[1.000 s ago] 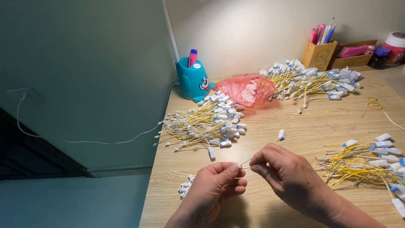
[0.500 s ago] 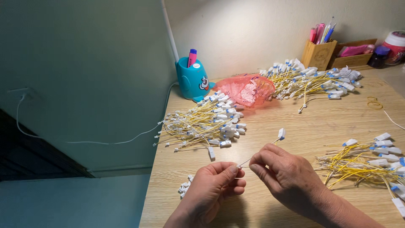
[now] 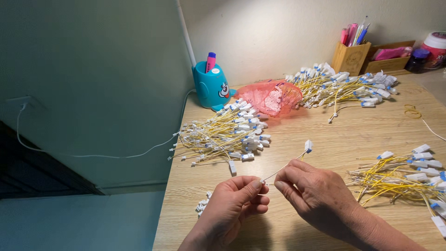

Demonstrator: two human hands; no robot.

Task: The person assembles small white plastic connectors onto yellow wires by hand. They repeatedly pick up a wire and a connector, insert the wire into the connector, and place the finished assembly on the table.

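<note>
Left hand (image 3: 234, 204) and right hand (image 3: 316, 193) are pinching a thin yellow wire (image 3: 285, 166) with white plastic connector (image 3: 308, 146) near the wooden table (image 3: 325, 135) front edge, between bristly wire bundles.

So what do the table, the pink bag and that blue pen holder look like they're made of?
The table looks like light wood or a wood-look laminate: pale streaky grain, matte. The pink bag seems thin plastic film: translucent, crinkled, with glints. The blue pen holder looks like moulded plastic: smooth, even colour, soft sheen.
</note>
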